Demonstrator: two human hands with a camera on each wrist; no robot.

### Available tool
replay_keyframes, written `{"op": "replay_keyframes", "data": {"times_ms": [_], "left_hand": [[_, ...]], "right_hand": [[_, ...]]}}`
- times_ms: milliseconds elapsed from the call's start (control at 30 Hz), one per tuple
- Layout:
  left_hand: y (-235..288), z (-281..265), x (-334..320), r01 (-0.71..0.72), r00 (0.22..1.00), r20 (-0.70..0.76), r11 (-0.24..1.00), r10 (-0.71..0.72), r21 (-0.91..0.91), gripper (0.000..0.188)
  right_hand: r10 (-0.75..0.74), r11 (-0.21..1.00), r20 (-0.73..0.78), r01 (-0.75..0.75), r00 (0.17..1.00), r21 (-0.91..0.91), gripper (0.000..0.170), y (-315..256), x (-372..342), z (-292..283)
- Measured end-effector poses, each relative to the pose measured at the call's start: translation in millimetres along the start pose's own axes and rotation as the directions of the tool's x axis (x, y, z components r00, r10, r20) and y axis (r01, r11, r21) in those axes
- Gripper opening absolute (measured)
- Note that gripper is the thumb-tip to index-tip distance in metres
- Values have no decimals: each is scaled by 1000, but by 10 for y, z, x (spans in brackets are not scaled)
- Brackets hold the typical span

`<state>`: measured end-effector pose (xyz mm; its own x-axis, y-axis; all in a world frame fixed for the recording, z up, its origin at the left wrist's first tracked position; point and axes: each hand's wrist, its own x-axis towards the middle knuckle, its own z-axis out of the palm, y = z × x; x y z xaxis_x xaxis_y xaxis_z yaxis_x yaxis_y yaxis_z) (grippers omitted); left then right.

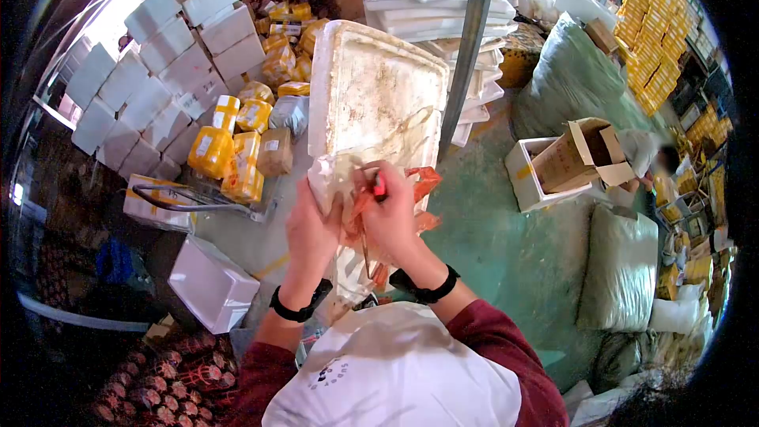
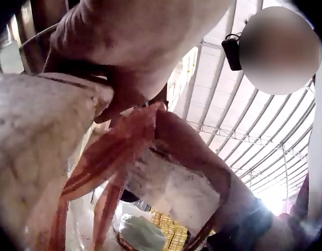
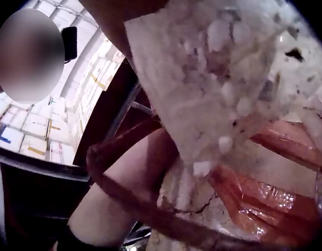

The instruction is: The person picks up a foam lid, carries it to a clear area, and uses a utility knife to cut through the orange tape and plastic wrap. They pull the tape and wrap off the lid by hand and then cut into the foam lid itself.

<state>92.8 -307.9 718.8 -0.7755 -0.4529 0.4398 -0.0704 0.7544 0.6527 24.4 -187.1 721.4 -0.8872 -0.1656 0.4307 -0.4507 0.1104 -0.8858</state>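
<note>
A large, dirty white foam lid (image 1: 387, 103) stands tilted in front of me, its lower end broken and ragged. My left hand (image 1: 310, 225) grips its lower left edge; in the left wrist view the fingers bend by the crumbly foam edge (image 2: 35, 141). My right hand (image 1: 389, 209) is curled round a torn red plastic bag (image 1: 425, 182), with a small red-and-black object (image 1: 380, 183) showing at the fingers; I cannot tell what it is. Red strips (image 2: 111, 157) dangle between the hands. A foam scrap with loose beads (image 3: 202, 78) fills much of the right wrist view.
Left, a cart carries yellow-taped parcels (image 1: 245, 158) before stacked white boxes (image 1: 170, 55). Stacked foam lids (image 1: 435, 8) and a metal post (image 1: 466, 55) stand behind. An open carton (image 1: 581, 154) in a foam box and a bulging sack (image 1: 621, 269) lie right. Another person (image 1: 660, 182) is far right.
</note>
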Motion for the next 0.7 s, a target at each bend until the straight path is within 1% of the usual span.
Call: {"op": "replay_keyframes", "data": {"times_ms": [67, 167, 200, 267, 300, 367, 400, 500, 533, 600, 700], "left_hand": [[-53, -2, -9, -19, 998, -67, 1000, 20, 17, 48], [-30, -188, 15, 52, 999, 11, 997, -51, -61, 48], [-70, -208, 23, 91, 995, 45, 988, -87, -121, 48], [-164, -233, 39, 172, 982, 118, 958, -148, -231, 46], [-169, -263, 47, 188, 977, 160, 933, -144, -307, 47], [-130, -353, 82, 226, 962, 245, 865, -124, -448, 47], [-150, -363, 117, 207, 963, 255, 841, -85, -500, 46], [-251, -430, 184, 246, 943, 323, 821, -80, -515, 56], [-216, -416, 186, 225, 952, 303, 752, -35, -620, 46], [-229, -405, 225, 214, 954, 298, 751, -25, -625, 46], [-187, -424, 215, 223, 948, 316, 769, -28, -600, 46]], "right_hand": [[112, 994, 3, -112, 994, 2, 18, 153, 18, -73], [51, 995, -18, -50, 999, 87, 14, 181, 78, -103], [82, 992, -17, -79, 997, 100, 16, 129, 82, -119], [-61, 992, -6, 61, 998, 108, 20, 144, 98, -131], [-131, 985, -3, 131, 991, 112, 23, 150, 92, -137], [-166, 981, 71, 157, 984, 110, 27, 60, 66, -223], [-183, 979, 107, 171, 977, 109, 29, 19, 69, -260], [-223, 973, 106, 215, 969, 88, 33, 28, 102, -265], [-219, 975, 110, 214, 969, 59, 34, 15, 107, -279], [-210, 977, 124, 211, 970, -2, 35, -30, 130, -308], [-144, 963, 198, 184, 969, -199, 35, -164, 77, -365]]}}
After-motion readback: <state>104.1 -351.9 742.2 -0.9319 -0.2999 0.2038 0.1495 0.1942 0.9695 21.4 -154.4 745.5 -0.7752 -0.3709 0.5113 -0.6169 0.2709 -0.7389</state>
